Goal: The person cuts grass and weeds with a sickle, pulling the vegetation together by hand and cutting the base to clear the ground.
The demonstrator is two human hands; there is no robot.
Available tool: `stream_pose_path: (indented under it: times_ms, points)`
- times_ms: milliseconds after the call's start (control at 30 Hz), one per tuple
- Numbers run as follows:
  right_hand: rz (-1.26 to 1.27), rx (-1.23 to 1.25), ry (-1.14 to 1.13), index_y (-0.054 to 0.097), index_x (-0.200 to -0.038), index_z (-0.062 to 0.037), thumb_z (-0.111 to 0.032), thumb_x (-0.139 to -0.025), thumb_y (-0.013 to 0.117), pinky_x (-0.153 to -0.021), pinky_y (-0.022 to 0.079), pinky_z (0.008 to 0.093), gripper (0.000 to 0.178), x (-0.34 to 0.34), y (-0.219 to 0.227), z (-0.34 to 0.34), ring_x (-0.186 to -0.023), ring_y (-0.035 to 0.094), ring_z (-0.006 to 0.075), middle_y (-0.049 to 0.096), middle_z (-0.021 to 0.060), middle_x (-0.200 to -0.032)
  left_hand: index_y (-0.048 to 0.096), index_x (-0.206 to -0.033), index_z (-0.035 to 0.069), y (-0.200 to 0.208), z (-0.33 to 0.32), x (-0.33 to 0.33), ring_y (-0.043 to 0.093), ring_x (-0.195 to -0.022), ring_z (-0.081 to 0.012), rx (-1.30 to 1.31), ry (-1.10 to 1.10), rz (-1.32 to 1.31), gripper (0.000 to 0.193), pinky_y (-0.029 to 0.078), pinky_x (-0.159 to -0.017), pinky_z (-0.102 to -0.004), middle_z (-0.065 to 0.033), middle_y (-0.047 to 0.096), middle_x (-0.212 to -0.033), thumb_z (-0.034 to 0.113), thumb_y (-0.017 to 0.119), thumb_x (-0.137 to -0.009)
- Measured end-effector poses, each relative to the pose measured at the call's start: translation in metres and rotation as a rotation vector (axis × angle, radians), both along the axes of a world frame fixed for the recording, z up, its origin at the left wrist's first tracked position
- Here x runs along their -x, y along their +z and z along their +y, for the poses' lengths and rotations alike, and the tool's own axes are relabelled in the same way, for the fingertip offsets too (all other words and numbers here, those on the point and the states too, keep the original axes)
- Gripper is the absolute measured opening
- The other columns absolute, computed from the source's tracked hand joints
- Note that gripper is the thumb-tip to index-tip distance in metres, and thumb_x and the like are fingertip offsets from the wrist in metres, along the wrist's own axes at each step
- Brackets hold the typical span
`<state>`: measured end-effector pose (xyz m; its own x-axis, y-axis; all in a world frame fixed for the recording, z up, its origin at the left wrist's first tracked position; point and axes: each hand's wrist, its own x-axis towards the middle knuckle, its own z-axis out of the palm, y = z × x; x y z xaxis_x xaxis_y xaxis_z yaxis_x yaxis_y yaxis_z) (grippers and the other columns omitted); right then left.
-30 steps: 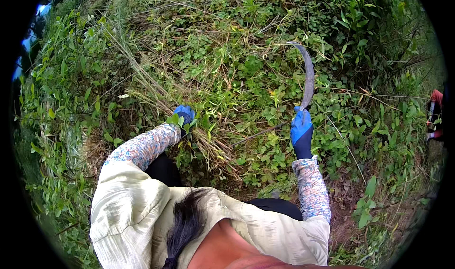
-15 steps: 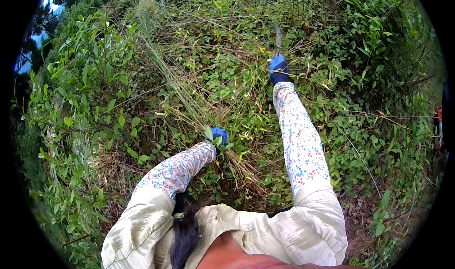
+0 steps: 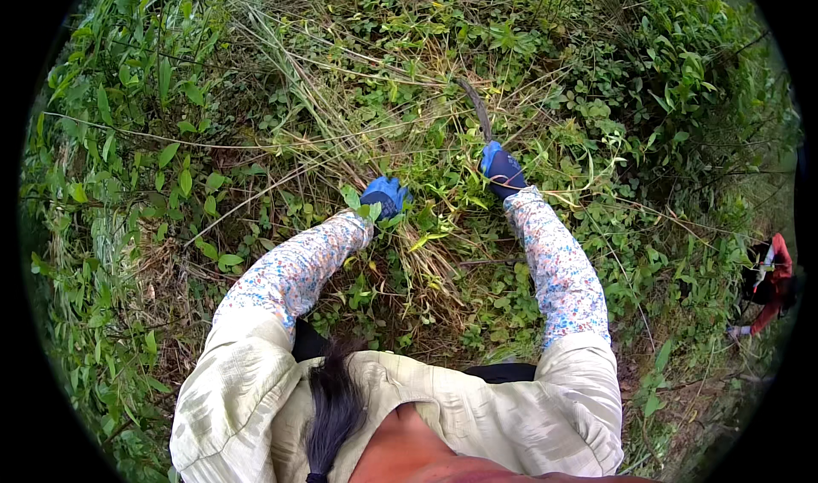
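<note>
Drawn back toward the body since the earlier frame, the right hand (image 3: pixel 503 169) came nearly level with the left hand (image 3: pixel 385 197), which had itself moved farther forward. Both hands, two in number and blue-gloved, stood apart. One sickle (image 3: pixel 477 108) was gripped in the right fist, its handle hidden by the fingers; its single dark blade pointed away from the body, with the tip leaning left among the plants. Whether the edge touched any stem could not be told. One bundle of stalks (image 3: pixel 432 266) was clasped in the left fist, running from the upper left through the hand toward the lower right; its individual stalks were too tangled to count. Two speckled sleeves, the left sleeve (image 3: pixel 294 261) and the right sleeve (image 3: pixel 558 270), covered the forearms. Nearer the viewer lay one pale garment (image 3: pixel 239 389) and one dark ponytail (image 3: pixel 336 406). Beyond the hands spread dense green plants, with one leafy mass on the left (image 3: pixel 175 168) and another on the right (image 3: pixel 682 91). One other person (image 3: pixel 774 283), wearing red, appeared at the far right rim, well apart from both hands.
</note>
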<state>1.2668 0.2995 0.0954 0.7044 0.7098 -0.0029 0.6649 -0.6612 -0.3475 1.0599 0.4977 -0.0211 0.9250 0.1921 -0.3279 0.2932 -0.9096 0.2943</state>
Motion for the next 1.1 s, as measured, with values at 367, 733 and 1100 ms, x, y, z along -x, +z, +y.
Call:
stream_pose_path:
  times_ms: [367,733,1100]
  points:
    - [0.232,0.168,-0.026,0.057,-0.111,0.0011,-0.017,-0.096,0.046,-0.065,0.05,0.041,0.026,0.124,0.052,-0.12,-0.078,0.065,0.0318,0.066,0.0214,-0.087,0.053,-0.123,0.006,0.091,0.0,-0.121,0.056,-0.11,-0.0317,-0.151,-0.292,-0.431,0.033,0.044,-0.097,-0.0419,-0.0131,0.057,-0.12,0.007,0.047,-0.091]
    - [1.154,-0.064,-0.137,0.052,-0.114,-0.0035,-0.017,-0.097,0.047,-0.055,0.04,0.0259,0.022,0.224,0.105,-0.204,-0.065,0.051,0.0106,0.054,0.0006,-0.076,0.061,-0.098,0.005,0.09,-0.02,0.024,0.059,-0.088,-0.0326,0.002,-0.444,-0.111,0.021,0.048,-0.078,-0.0402,-0.0136,0.06,-0.093,0.019,0.06,-0.081]
    - [0.927,-0.51,-0.327,0.052,-0.122,-0.004,-0.025,-0.101,0.042,-0.039,0.027,0.0218,0.032,0.088,0.09,-0.051,-0.043,0.033,0.0052,0.044,-0.0034,-0.063,0.055,-0.087,0.008,0.038,0.031,0.155,0.056,-0.071,-0.0293,0.197,0.034,-0.092,0.006,0.049,-0.075,-0.0423,-0.0095,0.053,-0.075,0.013,0.054,-0.09]
